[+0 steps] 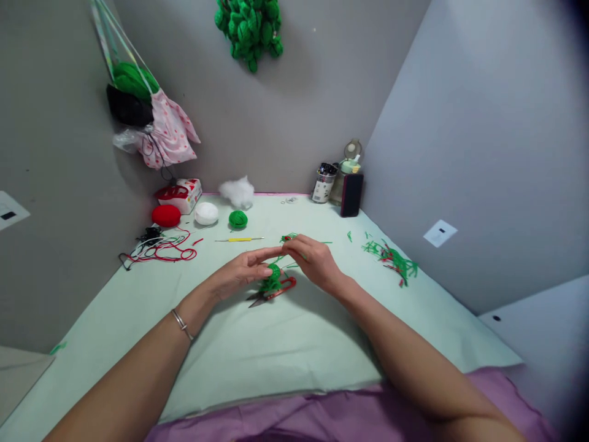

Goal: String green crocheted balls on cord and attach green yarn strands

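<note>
My left hand [246, 270] and my right hand [313, 261] meet over the middle of the pale green table [257, 350]. A small green crocheted piece [272, 279] sits between them, held by the left fingers. The right fingers are pinched together at the left fingertips, probably on a thread or needle too thin to make out. Red-handled snips [273, 293] lie on the table just under the green piece.
A yellow crochet hook [240, 239] lies beyond my hands. Red [166, 215], white [206, 213] and green [238, 219] yarn balls, white stuffing [237, 191] and a red-white box [180, 193] stand at the back. Green yarn scraps [393, 259] lie right; cups and a dark phone [351, 194] fill the corner.
</note>
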`<state>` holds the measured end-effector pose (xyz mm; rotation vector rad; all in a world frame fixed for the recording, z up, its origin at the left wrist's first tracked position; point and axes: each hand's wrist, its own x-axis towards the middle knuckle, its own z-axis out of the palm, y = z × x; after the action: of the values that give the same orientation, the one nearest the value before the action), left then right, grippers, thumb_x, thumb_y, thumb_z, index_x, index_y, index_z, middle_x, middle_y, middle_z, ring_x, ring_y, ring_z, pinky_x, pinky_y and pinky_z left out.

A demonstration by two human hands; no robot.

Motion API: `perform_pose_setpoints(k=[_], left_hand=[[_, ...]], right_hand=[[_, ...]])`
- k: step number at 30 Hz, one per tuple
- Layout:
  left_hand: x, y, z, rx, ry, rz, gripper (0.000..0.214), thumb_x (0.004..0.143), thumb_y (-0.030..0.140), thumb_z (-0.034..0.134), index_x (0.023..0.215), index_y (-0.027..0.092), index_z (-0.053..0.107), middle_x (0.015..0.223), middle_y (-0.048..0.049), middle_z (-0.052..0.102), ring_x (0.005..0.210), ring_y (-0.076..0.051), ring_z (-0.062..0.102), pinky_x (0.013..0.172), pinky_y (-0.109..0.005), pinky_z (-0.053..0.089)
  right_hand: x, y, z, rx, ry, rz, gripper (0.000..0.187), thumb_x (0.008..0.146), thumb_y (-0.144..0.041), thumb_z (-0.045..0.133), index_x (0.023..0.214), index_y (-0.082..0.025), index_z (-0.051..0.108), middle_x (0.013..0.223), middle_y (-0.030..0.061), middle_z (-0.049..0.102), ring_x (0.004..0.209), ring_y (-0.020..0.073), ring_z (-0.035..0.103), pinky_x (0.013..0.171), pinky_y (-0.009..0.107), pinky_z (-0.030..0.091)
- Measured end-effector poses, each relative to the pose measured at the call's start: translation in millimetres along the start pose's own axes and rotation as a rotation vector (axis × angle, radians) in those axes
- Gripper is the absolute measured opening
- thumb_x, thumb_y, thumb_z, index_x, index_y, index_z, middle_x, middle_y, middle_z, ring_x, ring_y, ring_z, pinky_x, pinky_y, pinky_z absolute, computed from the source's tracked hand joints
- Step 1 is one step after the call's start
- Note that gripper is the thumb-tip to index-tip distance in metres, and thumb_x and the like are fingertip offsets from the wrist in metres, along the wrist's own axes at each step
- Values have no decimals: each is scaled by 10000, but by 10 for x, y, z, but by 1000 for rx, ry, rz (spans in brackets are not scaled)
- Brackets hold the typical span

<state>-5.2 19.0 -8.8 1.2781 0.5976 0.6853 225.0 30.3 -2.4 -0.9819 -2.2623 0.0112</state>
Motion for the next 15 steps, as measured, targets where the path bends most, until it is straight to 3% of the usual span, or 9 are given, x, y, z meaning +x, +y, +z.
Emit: perform_pose_setpoints(k=[5, 10, 13, 15], left_hand=[[-9, 1, -32, -68, 55, -32, 592, 777, 288, 780, 1351, 291, 634, 1550, -60, 483, 1264, -278, 576, 1075, -434, 407], [11, -48, -54, -79, 20, -1, 559, 806, 264, 760, 1351, 272, 636, 1535, -60, 503, 1373, -283, 492, 1076, -392, 425], [-2, -21, -41, -92, -1, -11, 568, 808, 265, 762, 1360, 272, 629, 1563, -75, 466, 1360, -302, 512, 1077, -407, 433], [-26, 27, -35, -90, 23, -19, 580, 808, 263, 765, 1370, 284, 621, 1564, -89, 462, 1314, -298, 554, 1064, -416, 445]], right_hand=[[25, 25, -83, 22, 16, -7, 266, 1028, -213, 424, 1047, -213, 689, 986, 77, 665, 856, 165, 618, 750, 272, 455], [9, -50, 45, -128, -73, -130, 320, 1000, -133, 424, 1060, -246, 717, 990, 84, 638, 893, 194, 552, 759, 296, 441], [16, -33, 65, -129, -34, -123, 310, 1004, -132, 427, 1052, -237, 715, 1007, 94, 653, 938, 205, 557, 800, 304, 448], [28, 69, -37, -109, 32, -47, 278, 1005, -148, 443, 1051, -223, 708, 1041, 98, 661, 973, 205, 575, 831, 302, 451]])
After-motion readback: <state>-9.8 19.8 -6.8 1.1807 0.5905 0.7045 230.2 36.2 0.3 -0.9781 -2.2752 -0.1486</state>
